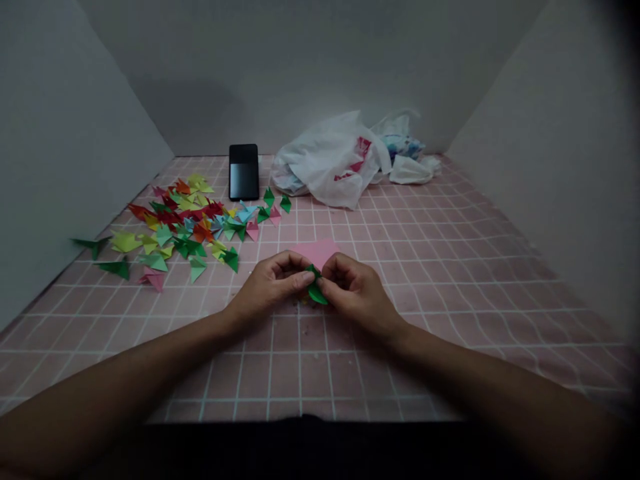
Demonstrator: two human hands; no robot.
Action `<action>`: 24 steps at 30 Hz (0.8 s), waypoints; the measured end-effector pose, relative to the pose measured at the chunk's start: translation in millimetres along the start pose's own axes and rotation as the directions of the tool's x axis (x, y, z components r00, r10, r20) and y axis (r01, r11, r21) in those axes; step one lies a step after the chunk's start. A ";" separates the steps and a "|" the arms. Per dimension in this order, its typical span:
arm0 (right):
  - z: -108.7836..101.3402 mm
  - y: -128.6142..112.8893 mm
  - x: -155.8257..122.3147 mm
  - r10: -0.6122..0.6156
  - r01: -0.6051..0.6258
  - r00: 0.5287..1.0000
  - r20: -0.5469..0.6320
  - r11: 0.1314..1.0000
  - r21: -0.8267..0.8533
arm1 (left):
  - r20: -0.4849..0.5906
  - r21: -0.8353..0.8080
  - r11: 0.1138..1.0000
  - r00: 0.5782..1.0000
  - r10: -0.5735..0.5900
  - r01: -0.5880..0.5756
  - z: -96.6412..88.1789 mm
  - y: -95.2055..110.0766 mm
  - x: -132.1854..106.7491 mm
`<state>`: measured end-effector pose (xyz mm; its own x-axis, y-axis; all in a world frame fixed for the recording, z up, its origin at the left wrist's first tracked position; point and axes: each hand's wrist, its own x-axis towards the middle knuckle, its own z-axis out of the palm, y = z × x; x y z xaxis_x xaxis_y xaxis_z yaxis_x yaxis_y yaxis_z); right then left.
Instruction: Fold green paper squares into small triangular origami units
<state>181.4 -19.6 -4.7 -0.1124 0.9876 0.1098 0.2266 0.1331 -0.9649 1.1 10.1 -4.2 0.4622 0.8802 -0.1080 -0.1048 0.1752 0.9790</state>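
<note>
A small green folded paper piece [316, 289] is pinched between both my hands over the pink checked table cover [430, 280]. My left hand [273, 280] grips its left side with fingers closed. My right hand [353, 288] holds its right side, fingers also closed. Just behind my hands lies a pink paper sheet [316, 251], partly hidden by my fingers.
A heap of several folded paper triangles in many colours [185, 223] spreads at the left. A black phone [243, 171] stands at the back wall. White plastic bags [345, 160] lie at the back right. Grey walls close in left, right and behind.
</note>
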 end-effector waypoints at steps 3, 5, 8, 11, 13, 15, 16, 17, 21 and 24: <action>1.5 1.9 -0.4 -0.003 0.003 1.000 0.006 1.000 0.025 | -0.010 0.034 0.999 1.000 0.004 -0.003 1.5 2.2 -0.6; 2.0 2.3 -1.1 -0.006 0.005 1.000 0.010 0.999 0.040 | -0.020 0.059 0.998 1.000 0.006 -0.004 2.9 3.6 -0.7; 1.7 1.2 -2.4 0.008 -0.013 0.999 0.049 0.994 0.108 | -0.044 0.078 0.997 0.999 0.004 -0.001 4.1 4.5 -0.2; 1.6 -0.3 -3.0 0.063 -0.087 0.992 0.109 0.967 0.237 | -0.042 0.063 0.998 0.999 -0.011 0.014 3.8 3.5 0.6; 2.1 -0.1 -2.5 0.102 -0.138 0.986 0.130 0.938 0.317 | -0.035 0.055 0.998 0.999 -0.021 0.023 3.2 2.4 1.0; 2.7 1.3 -1.4 0.134 -0.174 0.982 0.131 0.913 0.370 | -0.025 0.053 0.998 0.999 -0.027 0.028 2.7 1.6 1.0; 3.0 2.2 -0.6 0.147 -0.185 0.981 0.128 0.904 0.386 | -0.019 0.052 0.998 0.999 -0.029 0.030 2.7 1.4 0.9; 3.1 3.1 0.1 0.155 -0.191 0.980 0.121 0.899 0.394 | -0.012 0.052 0.998 1.000 -0.028 0.029 2.7 1.4 0.6; 2.8 4.7 1.8 0.161 -0.187 0.982 0.097 0.900 0.394 | 0.007 0.063 0.998 1.000 -0.011 0.010 3.7 2.6 -1.2; 2.3 4.7 2.1 0.161 -0.186 0.982 0.096 0.898 0.399 | 0.006 0.075 0.997 1.000 0.010 -0.010 4.1 3.1 -1.7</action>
<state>180.0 -17.1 -9.6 -0.1672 0.9834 -0.0703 -0.1615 -0.0976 -0.9820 3.5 7.3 -0.4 0.4665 0.8791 -0.0974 -0.0431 0.1325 0.9902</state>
